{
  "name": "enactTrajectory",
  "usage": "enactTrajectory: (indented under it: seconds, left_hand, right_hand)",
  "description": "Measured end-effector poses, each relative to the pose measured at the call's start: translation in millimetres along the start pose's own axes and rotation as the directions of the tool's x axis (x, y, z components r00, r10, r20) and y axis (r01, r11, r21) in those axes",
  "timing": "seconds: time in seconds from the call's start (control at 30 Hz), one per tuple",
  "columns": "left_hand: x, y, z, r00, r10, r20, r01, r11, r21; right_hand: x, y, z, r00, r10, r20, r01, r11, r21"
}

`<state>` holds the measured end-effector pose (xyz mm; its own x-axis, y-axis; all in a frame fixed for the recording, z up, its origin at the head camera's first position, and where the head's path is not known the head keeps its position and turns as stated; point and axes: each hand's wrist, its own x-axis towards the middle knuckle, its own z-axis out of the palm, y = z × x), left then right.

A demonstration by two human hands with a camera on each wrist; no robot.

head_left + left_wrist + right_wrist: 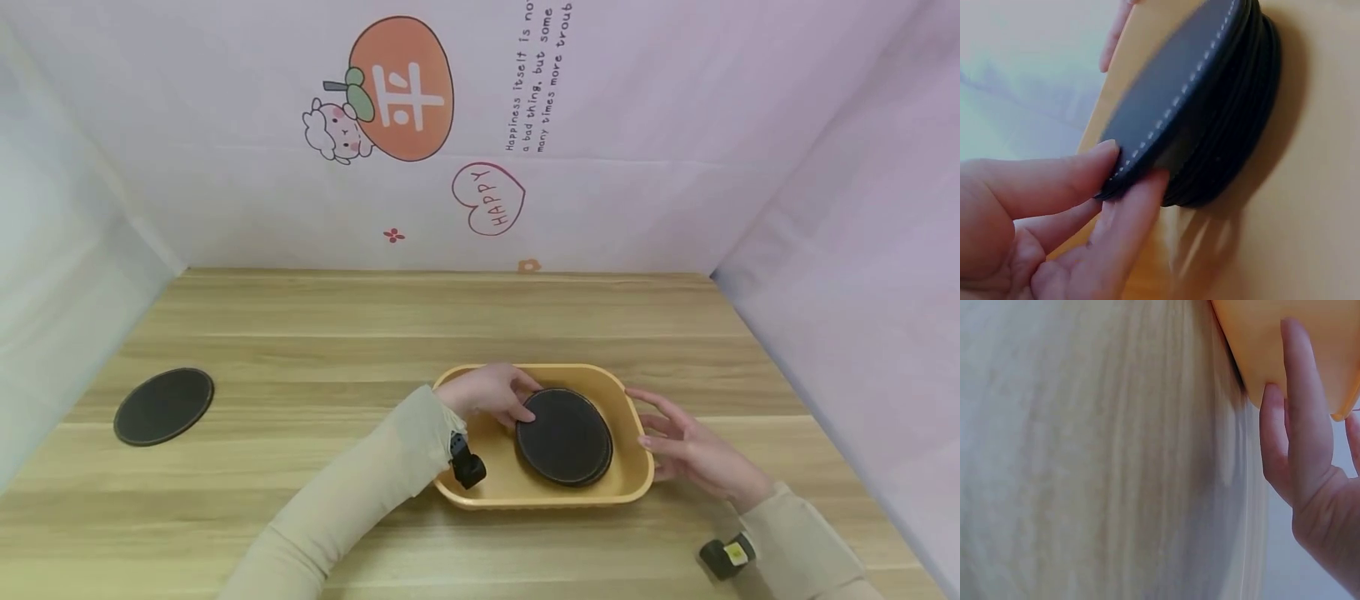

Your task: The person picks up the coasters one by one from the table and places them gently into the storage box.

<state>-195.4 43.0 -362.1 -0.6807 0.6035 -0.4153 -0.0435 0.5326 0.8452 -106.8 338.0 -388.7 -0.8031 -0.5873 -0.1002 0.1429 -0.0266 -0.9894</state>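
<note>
A stack of round black coasters with white stitching lies in the right part of a yellow plastic basket (487, 502). My left hand (491, 392) reaches into the basket and pinches the edge of the top coaster (562, 437). In the left wrist view, the thumb (1079, 165) lies on that coaster (1160, 87) and fingers go beneath its lifted edge; more coasters (1229, 144) are stacked under it. My right hand (693, 454) is at the basket's right end, its fingers extended against the outer wall (1260, 337).
Another black coaster (165, 407) lies flat on the wooden table (300, 367) at the far left. White printed cloth (637, 150) stands behind the table, and pale cloth walls close off both sides. Each wrist wears a small black camera (468, 467).
</note>
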Motion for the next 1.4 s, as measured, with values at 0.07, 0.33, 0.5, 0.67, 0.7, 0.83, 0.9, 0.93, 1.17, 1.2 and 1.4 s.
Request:
enactTrajectory:
  seconds: [0.07,0.33,0.5,0.67,0.7,0.83,0.9,0.93,1.17,1.2,1.4]
  left_hand:
    - [-0.8,-0.1,0.9,1.0,-0.002,-0.02,0.002,1.0,-0.001]
    - [-1.5,-1.1,3.1,0.997,0.009,-0.078,-0.004,0.998,0.065]
    - [-1.7,-1.9,3.0,0.994,0.059,-0.087,-0.046,0.987,0.152]
    - [1.5,-4.1,4.0,0.993,0.074,-0.091,-0.05,0.969,0.24]
    - [2.3,-4.4,4.1,0.993,0.074,-0.09,-0.049,0.966,0.252]
    - [3.4,-4.6,4.3,0.993,0.075,-0.09,-0.047,0.957,0.286]
    - [2.9,-4.1,4.1,0.993,0.075,-0.09,-0.045,0.952,0.302]
    - [2.4,-3.5,4.2,0.993,0.075,-0.091,-0.044,0.951,0.306]
    - [-2.1,-0.3,5.3,0.993,0.064,-0.096,-0.039,0.97,0.24]
    - [-2.7,-0.1,5.5,0.993,0.063,-0.098,-0.039,0.974,0.223]
    - [-3.0,-0.9,5.2,0.994,0.07,-0.087,-0.056,0.986,0.159]
  right_hand:
    - [-0.3,0.6,0.1,1.0,0.0,-0.002,0.0,1.0,0.001]
    - [0.4,0.2,0.0,1.0,0.004,-0.004,-0.004,1.0,-0.001]
    - [1.8,0.7,-0.7,1.0,-0.002,0.006,0.002,1.0,0.006]
    - [1.6,1.2,-1.1,1.0,-0.01,0.019,0.01,1.0,0.008]
    - [1.4,1.2,-1.1,1.0,-0.01,0.02,0.01,1.0,0.006]
    - [1.3,1.4,-0.9,1.0,-0.006,0.016,0.006,1.0,0.002]
    - [1.6,1.7,-0.8,1.0,-0.007,0.018,0.007,1.0,0.004]
    - [1.4,1.9,-0.9,1.0,-0.009,0.02,0.009,1.0,0.006]
    - [1.0,3.4,-1.7,1.0,-0.014,0.025,0.014,1.0,0.016]
    - [1.0,3.5,-1.8,1.0,-0.014,0.026,0.013,1.0,0.015]
    - [1.5,3.6,-1.8,0.999,-0.018,0.03,0.018,1.0,0.009]
